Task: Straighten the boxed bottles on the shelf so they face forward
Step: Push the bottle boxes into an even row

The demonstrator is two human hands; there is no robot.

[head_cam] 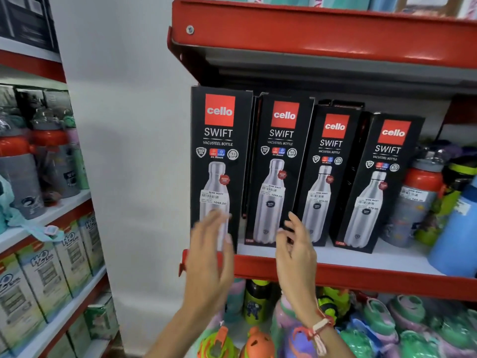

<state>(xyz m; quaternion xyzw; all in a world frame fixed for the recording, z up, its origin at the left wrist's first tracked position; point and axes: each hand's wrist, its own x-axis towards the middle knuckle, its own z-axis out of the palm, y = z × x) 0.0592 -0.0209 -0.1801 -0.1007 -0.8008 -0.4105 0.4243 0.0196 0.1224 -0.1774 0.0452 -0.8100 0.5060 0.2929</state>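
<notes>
Several tall black "cello SWIFT" bottle boxes stand in a row on the red shelf (pixel 335 273). The leftmost box (pixel 219 156) faces forward at the shelf's left end. The second box (pixel 278 161), third box (pixel 327 171) and fourth box (pixel 379 182) lean and are turned slightly to the left. My left hand (pixel 210 257) is raised open, blurred, in front of the leftmost box's lower part. My right hand (pixel 296 251) is open with fingers spread, in front of the lower edge between the second and third boxes. Neither hand grips a box.
Loose bottles with red lids (pixel 418 202) and a blue bottle (pixel 454 233) crowd the shelf right of the boxes. A red shelf (pixel 322 40) hangs close above the box tops. Colourful bottles (pixel 387 326) fill the tier below. Another rack (pixel 51 228) stands at left.
</notes>
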